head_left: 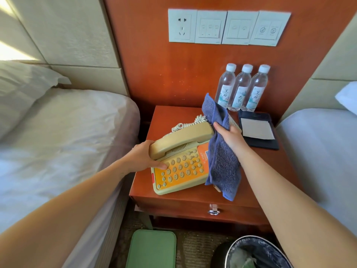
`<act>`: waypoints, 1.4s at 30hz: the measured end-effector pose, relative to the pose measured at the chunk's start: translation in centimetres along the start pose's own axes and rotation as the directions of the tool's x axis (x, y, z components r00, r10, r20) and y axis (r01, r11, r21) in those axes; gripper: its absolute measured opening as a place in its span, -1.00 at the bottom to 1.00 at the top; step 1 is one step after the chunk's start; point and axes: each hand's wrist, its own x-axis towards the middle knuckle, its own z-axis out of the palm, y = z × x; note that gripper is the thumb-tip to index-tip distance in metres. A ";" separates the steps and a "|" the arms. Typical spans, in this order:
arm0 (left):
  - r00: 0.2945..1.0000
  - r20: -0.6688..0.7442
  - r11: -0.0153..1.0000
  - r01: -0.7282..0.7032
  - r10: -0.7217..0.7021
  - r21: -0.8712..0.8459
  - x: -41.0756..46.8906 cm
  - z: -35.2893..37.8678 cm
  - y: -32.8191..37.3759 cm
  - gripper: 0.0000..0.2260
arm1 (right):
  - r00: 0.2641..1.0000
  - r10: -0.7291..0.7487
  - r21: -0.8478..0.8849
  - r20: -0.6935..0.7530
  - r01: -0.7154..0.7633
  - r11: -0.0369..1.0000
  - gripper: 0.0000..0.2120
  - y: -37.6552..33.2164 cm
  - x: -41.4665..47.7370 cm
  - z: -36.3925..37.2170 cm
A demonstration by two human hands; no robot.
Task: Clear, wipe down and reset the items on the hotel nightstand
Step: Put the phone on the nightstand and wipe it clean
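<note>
Left hand point(144, 156) grips telephone point(179, 171) at its left edge, thumb on keypad. Right hand point(230, 137) clutches blue towel point(224, 165), which hangs over the phone's right side. Phone at front of nightstand point(166, 117). Three water bottles point(241, 88) stand upright at back right, notepad point(257, 129) just before them.

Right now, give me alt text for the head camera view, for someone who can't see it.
The left hand grips the cream handset of a corded telephone with an orange keypad on a reddish wooden nightstand, while the right hand holds a blue terry cloth over it. Three clear plastic water bottles and a dark notepad holder sit back right.
</note>
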 end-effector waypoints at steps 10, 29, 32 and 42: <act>0.991 -0.121 0.996 -0.042 0.050 0.075 -0.5 2.3 -0.7 0.14 | 0.983 0.121 -0.042 -0.138 -0.128 0.991 -0.74 3.3 -1.6 -0.4; 0.822 -0.230 0.854 -0.492 0.520 0.172 -0.7 1.2 5.0 -0.52 | 0.950 -0.087 -0.090 -0.301 0.062 0.994 -0.67 1.3 -6.4 -0.1; 0.872 -0.268 0.906 -0.423 0.408 0.004 -1.1 2.2 4.6 -0.52 | 0.987 -0.128 -0.284 -0.094 0.097 0.954 -0.64 0.7 -7.1 2.2; 0.803 -0.254 0.839 -0.540 0.539 0.071 -0.1 5.5 6.3 -0.51 | 0.926 -0.348 -0.670 -0.145 0.167 0.723 -0.60 4.4 -6.6 0.7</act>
